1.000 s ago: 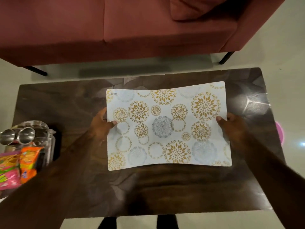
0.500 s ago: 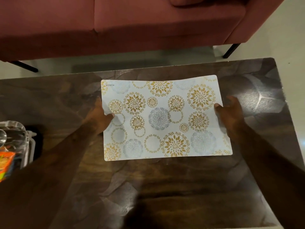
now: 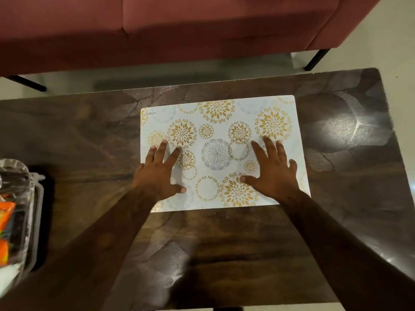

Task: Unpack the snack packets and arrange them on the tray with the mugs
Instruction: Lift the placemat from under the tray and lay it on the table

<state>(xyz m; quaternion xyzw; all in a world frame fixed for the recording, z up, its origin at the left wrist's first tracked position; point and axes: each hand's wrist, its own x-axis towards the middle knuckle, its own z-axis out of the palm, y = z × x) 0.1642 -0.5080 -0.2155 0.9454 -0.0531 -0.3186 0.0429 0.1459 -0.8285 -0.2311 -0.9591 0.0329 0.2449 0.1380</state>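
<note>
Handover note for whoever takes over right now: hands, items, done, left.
Left hand: open, flat on the placemat, fingers spread, holding nothing.
Right hand: open, flat on the placemat, holding nothing.
Placemat lies flat on the dark table, near its middle.
Snack packets: orange ones show at the table's left edge, inside a clear tray-like container; mostly cropped. No mugs visible in this view.
Done: placemat laid.
Left: unpack the packets and arrange them with the mugs; none started.

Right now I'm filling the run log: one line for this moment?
left hand flat on placemat | right hand flat on placemat | snack packets unpacked: none | table
</note>
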